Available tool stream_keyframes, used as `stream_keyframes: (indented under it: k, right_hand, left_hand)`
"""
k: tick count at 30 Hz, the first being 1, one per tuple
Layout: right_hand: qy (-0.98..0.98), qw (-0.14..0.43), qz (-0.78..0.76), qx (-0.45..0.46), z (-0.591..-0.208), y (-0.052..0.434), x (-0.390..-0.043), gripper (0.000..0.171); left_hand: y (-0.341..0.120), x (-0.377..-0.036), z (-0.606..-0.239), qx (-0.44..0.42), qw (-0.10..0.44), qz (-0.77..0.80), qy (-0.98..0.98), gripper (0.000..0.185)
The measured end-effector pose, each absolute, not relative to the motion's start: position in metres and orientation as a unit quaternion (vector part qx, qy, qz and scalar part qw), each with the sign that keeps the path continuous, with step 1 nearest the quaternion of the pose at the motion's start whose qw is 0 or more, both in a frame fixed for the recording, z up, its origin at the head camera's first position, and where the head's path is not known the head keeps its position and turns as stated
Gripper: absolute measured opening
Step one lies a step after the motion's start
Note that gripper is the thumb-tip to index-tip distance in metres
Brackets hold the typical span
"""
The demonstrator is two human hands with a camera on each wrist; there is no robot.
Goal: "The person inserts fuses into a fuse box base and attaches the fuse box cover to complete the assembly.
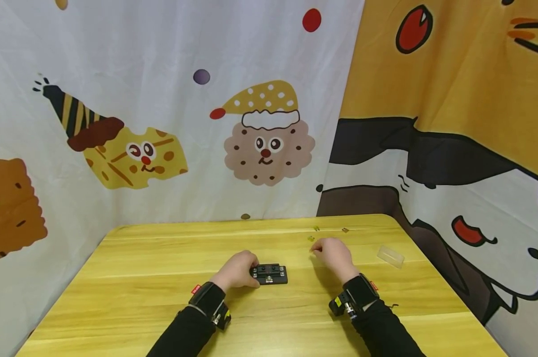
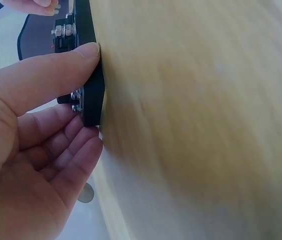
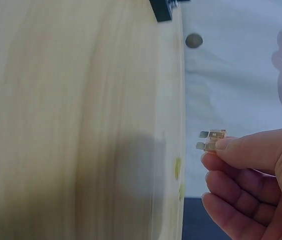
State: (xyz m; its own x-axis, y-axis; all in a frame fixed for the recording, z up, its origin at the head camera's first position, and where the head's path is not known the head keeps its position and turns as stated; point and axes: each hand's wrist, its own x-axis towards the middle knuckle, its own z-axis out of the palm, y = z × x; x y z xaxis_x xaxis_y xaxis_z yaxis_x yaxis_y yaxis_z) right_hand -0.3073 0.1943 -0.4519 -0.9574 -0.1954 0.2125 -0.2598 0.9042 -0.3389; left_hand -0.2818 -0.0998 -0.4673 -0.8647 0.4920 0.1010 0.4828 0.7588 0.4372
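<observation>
Black fuse block (image 1: 270,273) mid-table, left hand (image 1: 237,270) clamped on its near end (thumb and fingers either side), right hand (image 1: 336,255) just beside, pinching a small clear blade fuse (image 3: 211,140), clear lid (image 1: 390,256) further right on wooden table (image 1: 139,277).

Not seeing any readable text, numbers or brand marks anywhere, just cartoon faces printed on the curtains (image 1: 269,134) and tiny red and yellow tags on the wrist straps (image 1: 196,289), all too small to be reading.
</observation>
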Motion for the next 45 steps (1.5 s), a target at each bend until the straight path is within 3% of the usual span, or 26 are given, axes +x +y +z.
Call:
stream_keyframes:
  k: [45]
  right_hand:
    - [-0.933, 0.090, 0.175, 0.302, -0.448, 0.085, -0.293, 0.006]
  left_hand:
    - [-0.103, -0.286, -0.469, 0.274, 0.004, 0.266, 0.924, 0.038]
